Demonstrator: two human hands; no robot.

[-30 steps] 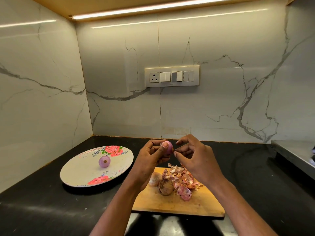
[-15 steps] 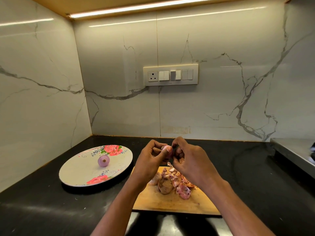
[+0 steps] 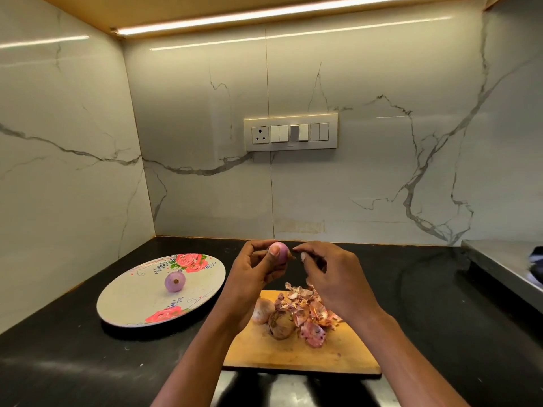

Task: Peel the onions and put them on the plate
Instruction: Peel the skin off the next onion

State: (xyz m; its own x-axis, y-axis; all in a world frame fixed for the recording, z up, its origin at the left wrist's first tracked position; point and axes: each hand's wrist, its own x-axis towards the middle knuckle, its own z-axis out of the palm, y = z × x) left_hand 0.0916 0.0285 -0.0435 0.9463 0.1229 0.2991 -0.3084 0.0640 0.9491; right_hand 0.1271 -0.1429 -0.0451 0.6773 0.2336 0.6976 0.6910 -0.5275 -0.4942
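At frame centre, the left hand (image 3: 252, 277) grips a small pink onion (image 3: 279, 251) between thumb and curled fingers, above the wooden cutting board (image 3: 299, 355). The right hand (image 3: 335, 279) pinches at the onion's brown tip. On the board lie two unpeeled onions (image 3: 271, 317) beside a heap of peels (image 3: 308, 312). Left of centre, a peeled onion (image 3: 175, 282) sits on the floral plate (image 3: 132, 301)

head view, forward-down, near the counter (image 3: 73, 362)

Black countertop (image 3: 426, 312): wooden cutting board (image 3: 293, 355) lies near the front edge; flowered plate (image 3: 132, 306) rests just left of the board.
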